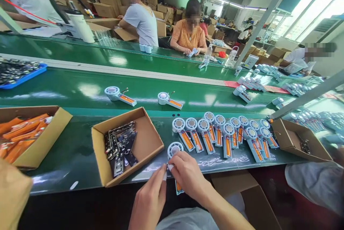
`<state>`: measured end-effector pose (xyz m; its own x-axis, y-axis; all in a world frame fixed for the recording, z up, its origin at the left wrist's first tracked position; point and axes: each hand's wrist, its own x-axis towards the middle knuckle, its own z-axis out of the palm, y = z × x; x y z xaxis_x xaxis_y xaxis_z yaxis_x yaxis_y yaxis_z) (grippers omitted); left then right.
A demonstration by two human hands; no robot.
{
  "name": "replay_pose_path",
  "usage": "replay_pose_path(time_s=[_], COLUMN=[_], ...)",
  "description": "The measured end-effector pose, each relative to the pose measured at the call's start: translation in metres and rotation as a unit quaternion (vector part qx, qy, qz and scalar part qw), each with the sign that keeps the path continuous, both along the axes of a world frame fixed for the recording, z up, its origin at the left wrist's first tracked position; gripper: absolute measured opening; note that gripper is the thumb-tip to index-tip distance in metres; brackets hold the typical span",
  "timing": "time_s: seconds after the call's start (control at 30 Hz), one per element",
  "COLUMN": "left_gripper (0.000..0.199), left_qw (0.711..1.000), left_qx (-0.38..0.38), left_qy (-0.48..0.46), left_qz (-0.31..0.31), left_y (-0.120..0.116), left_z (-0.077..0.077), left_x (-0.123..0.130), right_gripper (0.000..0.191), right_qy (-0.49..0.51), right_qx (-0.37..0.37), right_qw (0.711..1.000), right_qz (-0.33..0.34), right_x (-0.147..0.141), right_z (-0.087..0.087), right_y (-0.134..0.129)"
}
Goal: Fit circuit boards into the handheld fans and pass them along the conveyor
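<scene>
A light-blue handheld fan (175, 147) lies at the front edge of the bench, its round head pointing away from me. An orange strip shows at the lower end of its handle, below my fingers. My right hand (189, 174) covers the middle of the fan, thumb and fingers pinched near the neck. From the left, my left hand (149, 199) meets it there, thumb and forefinger pressed together, with white covering on fingertips. What the fingertips pinch is too small and hidden to make out. Several similar open fans (228, 129) with orange strips lie to the right.
A cardboard box of circuit boards (126, 144) stands left of my hands. Further left is a box of orange packs (24, 129); another cardboard box (301, 140) stands right. Two fans (170, 100) lie on the green belt (67, 90). Co-workers (189, 33) sit across.
</scene>
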<state>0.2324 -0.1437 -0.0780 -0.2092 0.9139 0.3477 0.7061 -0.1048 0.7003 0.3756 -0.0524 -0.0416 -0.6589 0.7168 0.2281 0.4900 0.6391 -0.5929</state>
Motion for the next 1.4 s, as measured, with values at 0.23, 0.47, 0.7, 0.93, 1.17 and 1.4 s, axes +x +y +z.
replay_pose_path(time_s=[0.23, 0.47, 0.7, 0.93, 1.17, 1.4], left_gripper=[0.03, 0.032, 0.05, 0.045, 0.039, 0.051], left_qw=[0.978, 0.977, 0.957, 0.894, 0.732, 0.722], left_qx=[-0.083, -0.086, -0.129, -0.213, -0.275, -0.234], left_qy=[-0.168, -0.164, -0.252, -0.394, -0.623, -0.651], left_qz=[-0.088, -0.108, -0.068, 0.008, -0.025, -0.008], left_y=[0.018, 0.027, -0.002, 0.026, 0.037, 0.029], left_z=[0.018, 0.022, 0.017, 0.002, 0.01, 0.011], left_x=[-0.026, -0.027, 0.003, 0.014, 0.03, 0.042], right_gripper=[0.027, 0.022, 0.017, 0.018, 0.024, 0.028], right_qy=[0.066, 0.072, 0.167, 0.32, 0.305, 0.383], right_qx=[-0.117, -0.057, -0.365, -0.543, -0.529, -0.543], right_qw=[0.991, 0.994, 0.916, 0.775, 0.791, 0.742], right_qz=[0.024, 0.056, -0.026, -0.039, 0.051, -0.089], right_x=[0.008, 0.009, 0.023, 0.026, 0.023, 0.037], right_z=[0.012, 0.008, 0.019, -0.004, -0.001, 0.006], right_y=[0.019, 0.021, 0.013, 0.013, -0.005, 0.0])
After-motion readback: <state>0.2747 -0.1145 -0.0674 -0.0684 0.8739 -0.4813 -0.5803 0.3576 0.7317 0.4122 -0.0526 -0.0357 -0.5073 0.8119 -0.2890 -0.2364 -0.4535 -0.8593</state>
